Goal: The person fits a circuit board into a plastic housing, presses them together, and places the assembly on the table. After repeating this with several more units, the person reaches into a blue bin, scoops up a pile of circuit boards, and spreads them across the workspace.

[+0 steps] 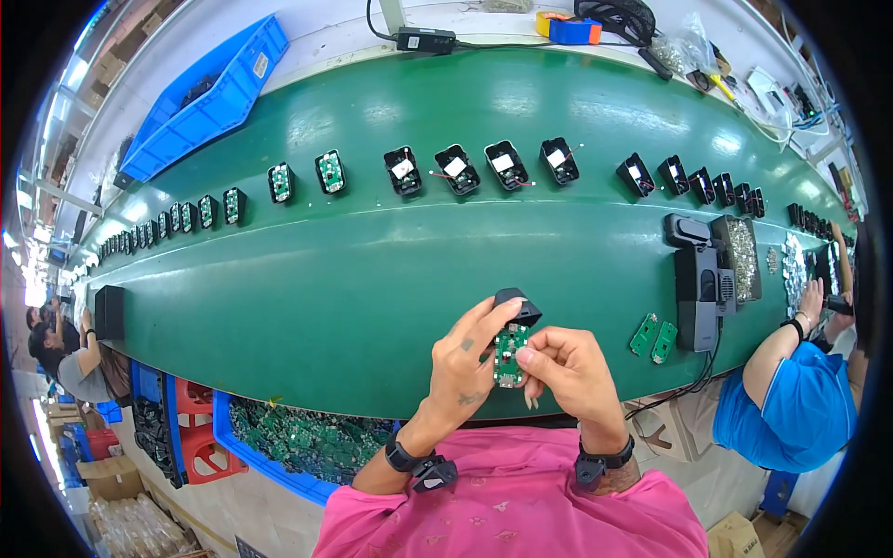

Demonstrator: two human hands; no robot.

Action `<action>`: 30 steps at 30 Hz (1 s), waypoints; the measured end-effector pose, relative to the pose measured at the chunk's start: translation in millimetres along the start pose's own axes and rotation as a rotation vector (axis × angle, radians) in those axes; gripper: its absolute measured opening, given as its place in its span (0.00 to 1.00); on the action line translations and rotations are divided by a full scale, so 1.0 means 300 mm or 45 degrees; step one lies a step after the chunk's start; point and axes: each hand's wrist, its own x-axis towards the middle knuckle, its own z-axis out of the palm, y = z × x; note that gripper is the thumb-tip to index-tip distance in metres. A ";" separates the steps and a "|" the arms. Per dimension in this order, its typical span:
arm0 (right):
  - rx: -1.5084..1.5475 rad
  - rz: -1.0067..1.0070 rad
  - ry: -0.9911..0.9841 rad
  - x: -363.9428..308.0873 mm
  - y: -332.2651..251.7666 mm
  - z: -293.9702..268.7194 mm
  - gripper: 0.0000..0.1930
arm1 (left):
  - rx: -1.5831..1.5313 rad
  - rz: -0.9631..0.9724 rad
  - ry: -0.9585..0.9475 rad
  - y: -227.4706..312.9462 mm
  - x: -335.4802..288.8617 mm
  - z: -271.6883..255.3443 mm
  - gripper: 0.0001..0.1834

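Note:
Close to the bench's front edge, my left hand [462,358] is closed around a small black plastic case [517,308]. A green circuit board [509,357] lies against the near side of that case, its component side facing up. My right hand [574,369] pinches the board's right edge between thumb and fingers. The left fingers also reach the board's left edge. Whether the board is seated in the case cannot be made out. Two loose green boards [653,338] lie on the bench to the right.
A row of open black cases [502,166] crosses the green bench [372,279], some with boards in them. At right stand a black device [696,298] and a parts bin [742,256]. A blue crate [209,93] sits back left; a blue bin of boards [223,423] is below. Co-workers sit either side.

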 end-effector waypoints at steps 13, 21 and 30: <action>-0.093 -0.026 -0.115 -0.020 -0.005 -0.012 0.14 | 0.016 0.015 0.022 0.019 0.013 -0.004 0.28; -0.225 -0.178 0.043 0.017 0.023 -0.027 0.14 | -0.039 -0.136 -0.092 0.023 0.016 -0.005 0.30; -0.636 -0.474 0.291 0.047 0.057 -0.012 0.11 | -0.572 -0.566 -0.277 0.037 0.033 -0.042 0.24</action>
